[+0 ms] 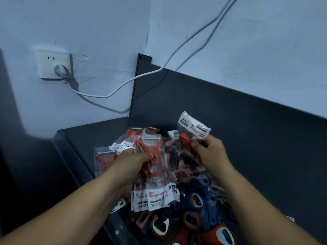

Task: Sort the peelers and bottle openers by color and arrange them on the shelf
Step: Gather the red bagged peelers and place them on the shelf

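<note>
My left hand grips a stack of orange-red peelers in clear bags, held over the dark shelf. My right hand pinches another bagged orange-red peeler, raised a little above the pile. Under both hands lies a heap of bagged pink peelers. Nearer me sit blue bottle openers and orange bottle openers. One more orange peeler lies at the left of the pile, partly hidden by my left hand.
A grey back panel borders the shelf against the white wall. A wall socket holds a plug, and its white cable hangs across the shelf's slotted upright. The shelf's front lip runs on the left.
</note>
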{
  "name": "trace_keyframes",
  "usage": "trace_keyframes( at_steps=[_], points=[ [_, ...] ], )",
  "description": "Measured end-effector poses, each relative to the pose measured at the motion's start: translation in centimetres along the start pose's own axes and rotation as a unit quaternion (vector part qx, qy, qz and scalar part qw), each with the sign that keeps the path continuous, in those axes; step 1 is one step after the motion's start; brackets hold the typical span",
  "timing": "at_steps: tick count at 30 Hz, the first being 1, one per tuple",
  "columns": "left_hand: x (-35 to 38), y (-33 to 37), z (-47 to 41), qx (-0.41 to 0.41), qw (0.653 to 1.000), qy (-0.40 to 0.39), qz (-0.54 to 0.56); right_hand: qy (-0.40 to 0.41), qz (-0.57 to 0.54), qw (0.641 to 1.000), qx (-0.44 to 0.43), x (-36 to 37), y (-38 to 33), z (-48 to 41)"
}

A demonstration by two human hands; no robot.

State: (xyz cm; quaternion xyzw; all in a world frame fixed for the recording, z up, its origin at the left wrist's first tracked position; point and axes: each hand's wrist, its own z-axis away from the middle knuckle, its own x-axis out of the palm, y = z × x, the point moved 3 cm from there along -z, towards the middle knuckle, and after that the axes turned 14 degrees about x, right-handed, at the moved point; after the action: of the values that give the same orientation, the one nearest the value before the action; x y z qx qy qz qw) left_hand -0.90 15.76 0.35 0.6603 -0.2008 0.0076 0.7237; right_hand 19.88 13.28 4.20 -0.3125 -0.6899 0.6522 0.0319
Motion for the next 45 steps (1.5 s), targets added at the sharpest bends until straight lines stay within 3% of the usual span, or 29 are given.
trace_keyframes(
  at_steps=[5, 8, 11, 13, 17, 23, 26, 29, 35, 40, 43, 45],
  points=[
    [1.4, -0.2, 0.5, -0.039, 0.998, -0.046, -0.004, -0.025, -0.078, 0.996, -0.019, -1.6, -1.5, 3.3],
    [2.3, -0.1, 0.8, -0.048, 0.996, -0.077, -0.011, -0.004, 0.010, 0.990, -0.143, -1.8, -1.3, 5.3],
    [3.0, -0.3, 1.0, -0.043, 0.993, -0.104, -0.038, 0.030, 0.177, 0.926, -0.332, -1.5, -0.1, 6.8],
    [3.4, -0.5, 1.2, -0.037, 0.992, -0.115, -0.046, 0.027, 0.229, 0.884, -0.407, -1.3, 0.9, 7.4],
    [4.2, -0.7, 1.7, -0.036, 0.987, -0.152, -0.030, 0.038, 0.305, 0.838, -0.451, -1.1, 2.4, 8.5],
    [4.3, -1.3, 2.1, -0.012, 0.980, -0.194, -0.036, 0.052, 0.295, 0.816, -0.495, -0.8, 2.0, 9.2],
    [3.8, -1.4, 2.1, -0.024, 0.986, -0.161, -0.042, 0.089, 0.299, 0.861, -0.402, -1.0, 2.2, 7.9],
    [3.0, -1.3, 1.5, -0.023, 0.992, -0.116, -0.053, 0.114, 0.308, 0.930, -0.164, -2.1, 3.8, 5.0],
    [1.8, -1.6, 0.7, -0.024, 0.992, -0.107, -0.055, 0.066, 0.315, 0.943, 0.085, -2.2, 5.4, -0.4],
    [1.4, -2.0, 0.5, -0.043, 0.992, -0.112, -0.036, 0.007, 0.370, 0.918, 0.142, -0.7, 6.0, -2.9],
    [1.3, -2.0, 0.4, -0.044, 0.992, -0.116, -0.038, 0.047, 0.426, 0.898, 0.104, -0.6, 5.9, -3.6],
    [1.3, -2.1, 0.3, -0.043, 0.991, -0.116, -0.041, 0.079, 0.410, 0.906, 0.073, -1.1, 5.3, -3.5]
  ],
)
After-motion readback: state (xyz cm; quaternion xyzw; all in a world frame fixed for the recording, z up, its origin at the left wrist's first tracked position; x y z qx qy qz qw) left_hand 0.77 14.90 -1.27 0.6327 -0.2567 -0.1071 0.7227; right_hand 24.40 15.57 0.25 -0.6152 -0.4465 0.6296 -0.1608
